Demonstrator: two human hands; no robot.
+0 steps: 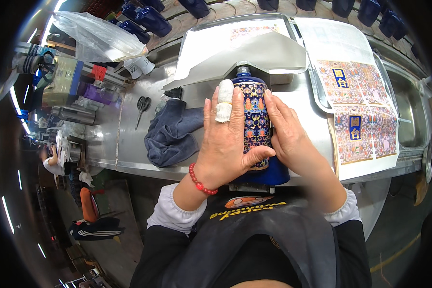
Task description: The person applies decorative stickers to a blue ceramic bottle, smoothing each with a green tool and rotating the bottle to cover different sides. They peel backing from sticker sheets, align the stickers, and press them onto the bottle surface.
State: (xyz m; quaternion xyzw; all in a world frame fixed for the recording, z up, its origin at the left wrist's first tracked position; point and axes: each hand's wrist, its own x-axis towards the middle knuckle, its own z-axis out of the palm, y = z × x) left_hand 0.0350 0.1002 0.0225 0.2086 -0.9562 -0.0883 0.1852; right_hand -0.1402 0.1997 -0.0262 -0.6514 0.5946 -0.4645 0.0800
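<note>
A dark blue bottle [256, 113] lies in front of me with its neck pointing away. A colourful patterned sheet covers its upper face; the plain blue base shows nearest me. My left hand [221, 144] rests flat along the bottle's left side, fingers stretched out, thumb reaching across the pattern. White wrapping covers one of its fingers. Against the right side lies my right hand [290, 132], its fingers extended and pointing away. A grey-blue cloth [173, 134] sits crumpled left of my left hand. The hands hide both sides of the bottle.
Patterned decal sheets [362, 115] lie stacked at the right, beside a metal sink [410, 105]. A tray [197, 36] with paper sheets stands behind the bottle. Black scissors [142, 108] lie left of the cloth. Blue bottles [153, 20] line the far side.
</note>
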